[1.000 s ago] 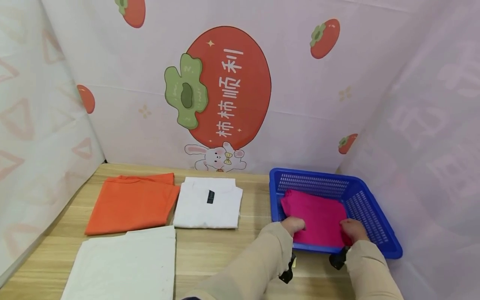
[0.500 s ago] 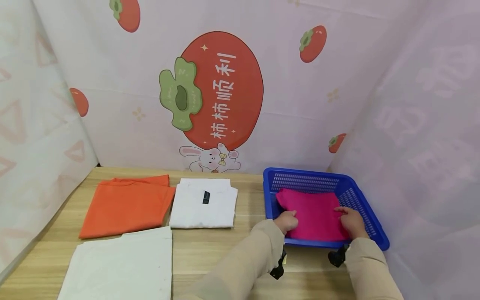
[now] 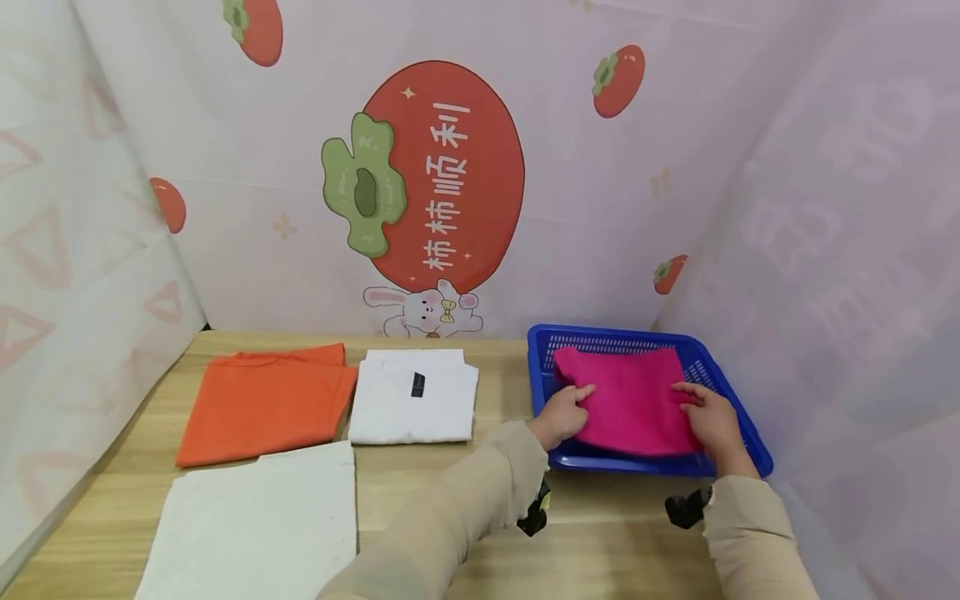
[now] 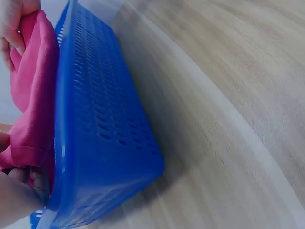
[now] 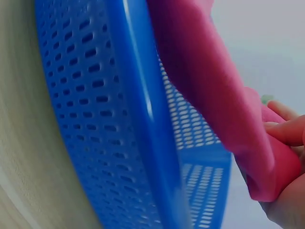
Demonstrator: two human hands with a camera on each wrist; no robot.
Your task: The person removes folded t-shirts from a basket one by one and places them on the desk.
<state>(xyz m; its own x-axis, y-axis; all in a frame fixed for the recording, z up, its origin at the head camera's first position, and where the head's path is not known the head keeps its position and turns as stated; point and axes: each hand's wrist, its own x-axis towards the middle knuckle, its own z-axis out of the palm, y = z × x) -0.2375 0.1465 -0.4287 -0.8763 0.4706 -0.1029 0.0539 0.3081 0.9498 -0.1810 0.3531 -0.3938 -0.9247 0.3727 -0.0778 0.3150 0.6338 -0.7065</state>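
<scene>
A folded pink shirt (image 3: 633, 400) is held up between both hands, just above the blue plastic basket (image 3: 630, 466). My left hand (image 3: 561, 416) pinches its left edge, thumb on top and fingers underneath. At the opposite edge, my right hand (image 3: 714, 422) grips the cloth the same way. In the left wrist view, a hemmed edge of the pink cloth hangs beside the basket's perforated wall (image 4: 107, 105). The right wrist view shows the lower fold of the shirt (image 5: 209, 90) above the basket's rim. The basket floor is mostly hidden beneath the shirt.
On the wooden table (image 3: 420, 492), a folded orange shirt (image 3: 262, 408) and a folded white shirt (image 3: 412, 408) with a dark neck label lie left of the basket. A pale folded cloth (image 3: 255, 525) lies nearer. Printed fabric walls (image 3: 600, 192) enclose the table; the right one stands close to the basket.
The pink shirt has risen from inside the basket to above its front rim, both hands lifting it. The right hand's fingers have shifted onto its top edge. The view has shifted slightly.
</scene>
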